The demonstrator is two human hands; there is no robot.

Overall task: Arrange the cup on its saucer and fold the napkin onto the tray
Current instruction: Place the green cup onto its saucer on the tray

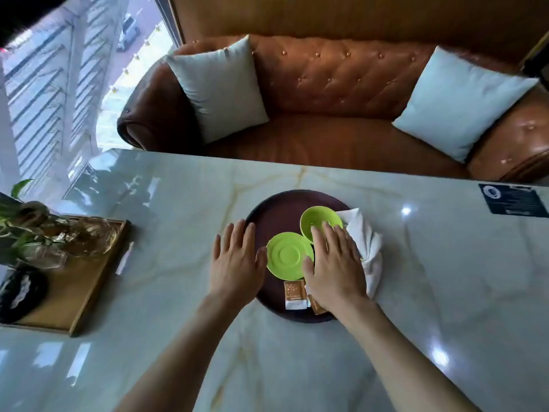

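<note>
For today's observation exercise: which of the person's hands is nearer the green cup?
Right. The right hand has fingertips at the cup rim; the left hand lies across the saucer, at the tray's left edge.

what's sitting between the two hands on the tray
In the head view, the green saucer lies flat on the dark round tray between the left hand and the right hand. It is empty; the green cup stands just behind it.

Glossy marble table (297, 367) carries round dark tray (276, 209), wooden tray (89, 281) at left, dark card (515, 199) far right.
</note>
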